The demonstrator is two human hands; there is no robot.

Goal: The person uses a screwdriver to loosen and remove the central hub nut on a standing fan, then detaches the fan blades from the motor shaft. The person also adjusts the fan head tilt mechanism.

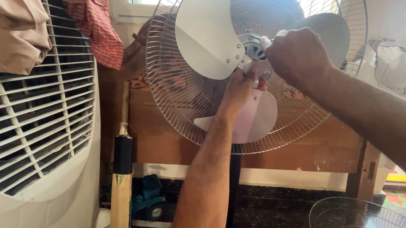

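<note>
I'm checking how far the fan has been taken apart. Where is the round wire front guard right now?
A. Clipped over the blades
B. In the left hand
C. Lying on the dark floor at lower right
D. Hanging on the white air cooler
C: the round wire front guard lies on the dark floor, while the pale fan blades stand uncovered before the rear wire grille.

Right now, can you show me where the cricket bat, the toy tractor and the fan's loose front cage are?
cricket bat [120, 205]: head view, on its pale wooden blade.
toy tractor [146, 199]: head view, on its blue body.
loose front cage [349, 214]: head view, on its wire rings, lying on the floor.
</note>
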